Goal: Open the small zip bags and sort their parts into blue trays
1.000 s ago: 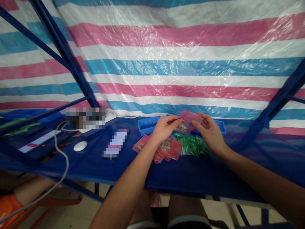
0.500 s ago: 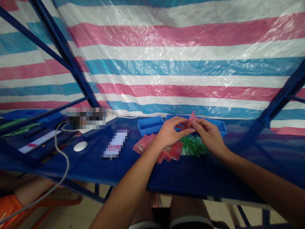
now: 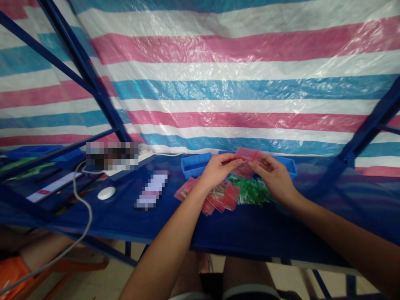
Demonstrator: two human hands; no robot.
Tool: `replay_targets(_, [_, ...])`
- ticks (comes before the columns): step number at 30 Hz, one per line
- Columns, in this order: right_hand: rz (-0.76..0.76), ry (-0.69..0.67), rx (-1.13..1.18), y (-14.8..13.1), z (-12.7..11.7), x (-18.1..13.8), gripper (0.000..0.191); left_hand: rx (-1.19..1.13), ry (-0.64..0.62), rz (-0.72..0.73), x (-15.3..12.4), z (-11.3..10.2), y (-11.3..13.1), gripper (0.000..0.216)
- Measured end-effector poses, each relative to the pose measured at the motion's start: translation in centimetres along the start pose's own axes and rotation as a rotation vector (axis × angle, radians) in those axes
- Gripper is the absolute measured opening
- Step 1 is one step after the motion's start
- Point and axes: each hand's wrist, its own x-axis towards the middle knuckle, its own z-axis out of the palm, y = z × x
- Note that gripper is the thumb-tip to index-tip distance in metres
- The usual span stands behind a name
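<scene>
Between my two hands a pink see-through zip bag (image 3: 246,156) is spread out above the table. My left hand (image 3: 220,168) pinches its left side between thumb and fingers. At the right side, by the red strip, my right hand (image 3: 273,173) grips it the same way. Below my left wrist lies a fanned pile of pink zip bags (image 3: 229,198) with small contents I cannot make out. Several green bags (image 3: 254,191) lie under the held bag, to the right of that pile.
Blue plastic bins (image 3: 195,165) line the back of the table (image 3: 168,225), partly behind my hands. To the left are a phone (image 3: 152,189), a white mouse (image 3: 106,193), a power strip (image 3: 131,164) and a hanging cable (image 3: 89,214). Another person's arm (image 3: 46,250) shows at lower left.
The pink bag has gone from bunched up and edge-on to spread flat between my hands. Both hands have stayed in nearly the same place.
</scene>
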Motion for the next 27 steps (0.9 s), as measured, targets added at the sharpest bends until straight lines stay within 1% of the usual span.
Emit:
replay_targets(2, [0.034,0.003,0.019,0.2,-0.1,0.0,0.030,0.011,0.001,-0.004,0.0,0.0,-0.1,0.031])
replay_targets(3, [0.051,0.028,0.030,0.4,-0.2,0.1,0.027,0.045,0.033,0.013,0.0,-0.1,-0.1,0.031])
replay_targets(6, [0.081,0.151,0.054,1.0,-0.9,0.5,0.028,0.239,0.169,0.118,0.0,-0.1,0.2,0.030])
replay_targets(7, [0.073,0.187,0.052,1.2,-1.1,0.6,0.029,0.300,0.186,0.158,-0.1,-0.1,0.3,0.027])
replay_targets(8, [0.059,0.202,0.045,1.3,-1.2,0.7,0.030,0.342,0.172,0.188,-0.2,0.0,0.5,0.024])
replay_targets(10, [0.030,0.170,0.022,1.2,-1.2,0.6,0.030,0.352,0.081,0.205,-0.4,0.3,0.7,0.026])
replay_targets(12, [0.029,0.084,0.004,0.8,-0.8,0.4,0.028,0.329,-0.017,0.163,-0.7,0.7,0.9,0.035])
replay_targets(13, [0.037,0.041,0.008,0.5,-0.6,0.2,0.027,0.324,-0.040,0.136,-0.8,0.8,0.9,0.039])
replay_targets(14, [0.046,0.007,0.022,0.2,-0.3,0.0,0.027,0.321,-0.043,0.118,-0.8,0.8,0.9,0.042])
replay_targets(16, [0.063,-0.031,0.065,-0.5,0.1,-0.3,0.030,0.318,-0.008,0.104,-0.8,0.7,0.9,0.040])
replay_targets(18, [0.074,-0.053,0.098,-0.9,0.4,-0.4,0.032,0.317,0.030,0.095,-0.6,0.4,0.7,0.035])
replay_targets(20, [0.072,-0.062,0.084,-1.0,0.3,-0.3,0.033,0.351,0.050,0.079,-0.4,0.0,0.4,0.032])
replay_targets(21, [0.057,-0.045,0.057,-0.9,0.2,-0.2,0.033,0.376,0.054,0.075,-0.3,-0.1,0.3,0.030])
replay_targets(23, [-0.012,0.054,-0.020,-0.5,-0.2,0.1,0.035,0.412,0.070,0.077,-0.3,-0.3,0.1,0.028])
replay_targets(25, [-0.091,0.176,-0.084,-0.2,-0.7,0.4,0.046,0.405,0.089,0.083,-0.3,-0.2,0.1,0.027])
replay_targets(26, [-0.113,0.212,-0.095,-0.2,-0.8,0.5,0.052,0.387,0.092,0.083,-0.4,-0.2,0.1,0.027])
replay_targets(27, [-0.113,0.221,-0.095,-0.2,-0.9,0.6,0.056,0.366,0.090,0.082,-0.4,-0.2,0.1,0.027])
